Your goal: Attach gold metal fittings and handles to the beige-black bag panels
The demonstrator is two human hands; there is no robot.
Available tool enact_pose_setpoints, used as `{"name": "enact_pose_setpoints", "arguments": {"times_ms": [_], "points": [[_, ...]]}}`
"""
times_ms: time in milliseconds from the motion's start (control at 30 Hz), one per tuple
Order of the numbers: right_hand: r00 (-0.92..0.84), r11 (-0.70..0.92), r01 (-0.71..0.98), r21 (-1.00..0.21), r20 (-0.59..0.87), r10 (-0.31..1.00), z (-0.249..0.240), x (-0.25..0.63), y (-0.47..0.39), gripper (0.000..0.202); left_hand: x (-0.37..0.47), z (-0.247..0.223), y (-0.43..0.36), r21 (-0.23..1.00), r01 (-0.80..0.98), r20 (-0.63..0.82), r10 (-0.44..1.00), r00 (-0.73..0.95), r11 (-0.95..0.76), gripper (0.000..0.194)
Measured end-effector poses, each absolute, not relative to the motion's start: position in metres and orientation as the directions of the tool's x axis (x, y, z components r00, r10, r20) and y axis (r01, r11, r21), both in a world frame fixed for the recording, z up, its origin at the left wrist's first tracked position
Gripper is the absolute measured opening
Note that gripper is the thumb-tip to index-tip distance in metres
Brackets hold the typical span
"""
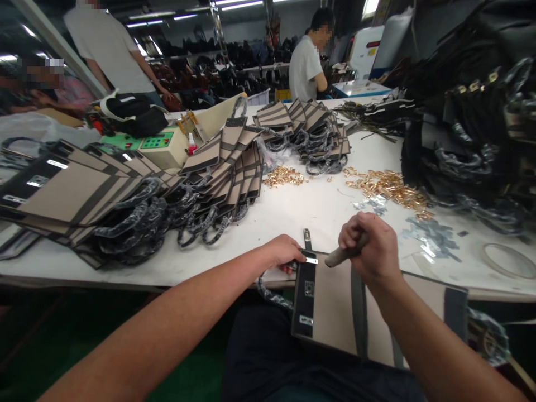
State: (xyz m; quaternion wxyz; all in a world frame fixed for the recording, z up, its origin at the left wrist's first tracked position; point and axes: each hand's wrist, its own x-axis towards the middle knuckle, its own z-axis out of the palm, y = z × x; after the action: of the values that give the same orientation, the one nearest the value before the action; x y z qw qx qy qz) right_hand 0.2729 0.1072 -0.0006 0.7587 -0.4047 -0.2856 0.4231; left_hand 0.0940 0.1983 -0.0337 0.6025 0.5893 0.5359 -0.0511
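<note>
No readable text, brand or number anywhere in frame. Yellow sticker (372,52) and dark-red strip (373,44) on the white machine (360,60), upper right: too small and blurred to read. Green control panel (157,140), upper left: markings illegible. Pale plate (306,320) on the black band of the beige panel (335,301), lower centre: dark marks, no letters distinguishable.
</note>
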Motion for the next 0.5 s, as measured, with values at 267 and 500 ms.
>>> {"name": "enact_pose_setpoints", "arguments": {"times_ms": [267,500], "points": [[0.623,0.37,-0.61,-0.7,-0.135,0.771,-0.039,0.269,0.124,0.031,0.092,-0.035,0.198,0.664,0.649,-0.727,0.522,0.446,0.37,0.009],[0.643,0.462,-0.424,-0.779,0.101,0.76,-0.036,0.25,0.112,0.026,0.092,-0.039,0.2,0.671,0.626,-0.728,0.518,0.45,0.398,0.011]]}}
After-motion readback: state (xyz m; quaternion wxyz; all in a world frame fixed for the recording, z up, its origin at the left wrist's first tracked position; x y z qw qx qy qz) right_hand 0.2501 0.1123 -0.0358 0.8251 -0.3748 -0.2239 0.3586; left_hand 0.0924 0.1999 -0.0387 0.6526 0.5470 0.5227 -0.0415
